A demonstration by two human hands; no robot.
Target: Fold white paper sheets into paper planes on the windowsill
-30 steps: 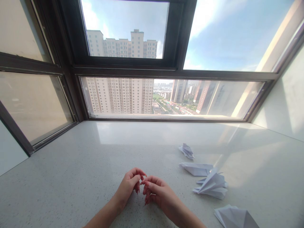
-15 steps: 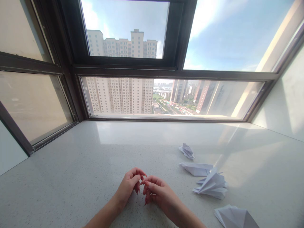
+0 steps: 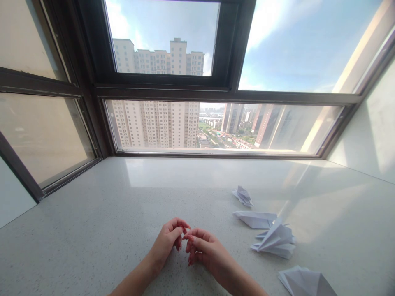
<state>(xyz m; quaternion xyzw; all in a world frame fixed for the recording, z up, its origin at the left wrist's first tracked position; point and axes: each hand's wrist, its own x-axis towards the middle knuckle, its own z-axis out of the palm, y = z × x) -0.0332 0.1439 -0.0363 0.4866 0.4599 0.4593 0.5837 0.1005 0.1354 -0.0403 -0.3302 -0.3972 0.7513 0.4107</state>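
Folded paper pieces (image 3: 273, 240) lie on tabletop (image 3: 92, 230), right of both hands, untouched. Left hand (image 3: 168, 242) and right hand (image 3: 205, 253) curled, fingertips meeting, nothing visibly held. Risk: right forearm sweep could knock nearest paper (image 3: 304, 281).

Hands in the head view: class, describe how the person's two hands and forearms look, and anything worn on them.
Both forearms are bare, with no sleeves showing. The left hand and right hand show no gloves, rings or watch. Their fingernails look pinkish red.
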